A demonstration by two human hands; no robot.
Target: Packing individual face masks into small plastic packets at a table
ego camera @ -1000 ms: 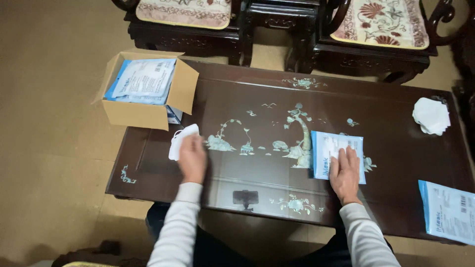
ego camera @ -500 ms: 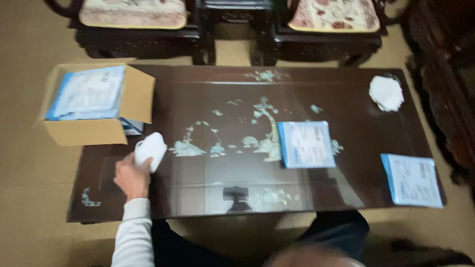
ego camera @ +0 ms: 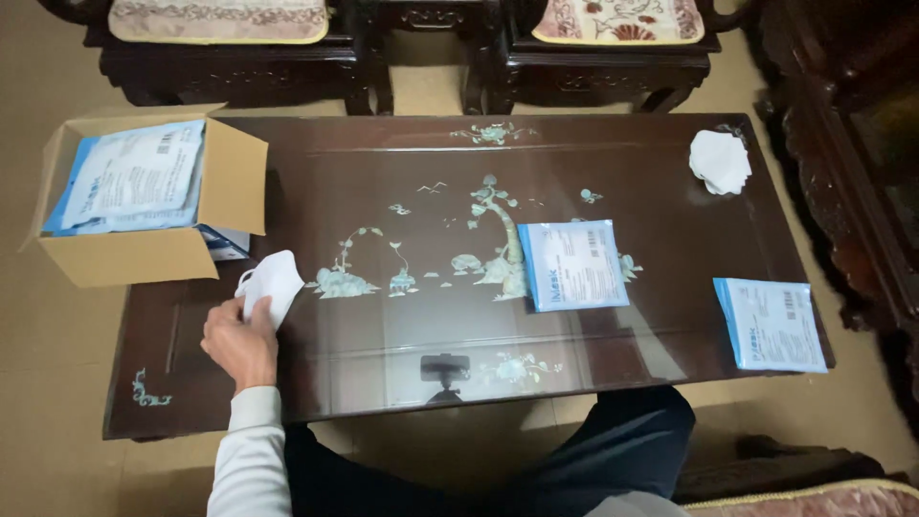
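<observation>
- The left hand [ego camera: 239, 342] rests on the dark glossy bench [ego camera: 402, 316] near its left front part, sleeve in pale grey-white running back toward the person
- Its fingers [ego camera: 251, 311] lie closed over the near edge of a folded white face mask [ego camera: 273, 282], pinning or pinching it; the exact hold is hard to make out from above
- The mask lies flat on the bench, its far end pointing toward the pale inlaid tree and bird pattern [ego camera: 479, 239] set into the bench top
- Just behind the mask stands an open cardboard box [ego camera: 134, 254] at the left end of the bench, hanging partly over the edge; flat blue-and-white packets [ego camera: 134, 177] are stacked in it, and the corner of another shows just beside its right wall
- The right hand is out of view, so whether it is open or closed cannot be told
- A single blue-and-white packet [ego camera: 574, 263] lies flat near the middle of the bench, well apart from the left hand
- A second packet of the same kind [ego camera: 771, 324] sits at the right front corner, slightly over the edge
- A small heap of white masks [ego camera: 720, 161] lies at the far right corner
- Dark wooden chairs with patterned cushions [ego camera: 613, 19] stand beyond the bench
- The person's dark trouser leg [ego camera: 613, 440] shows below the front edge
</observation>
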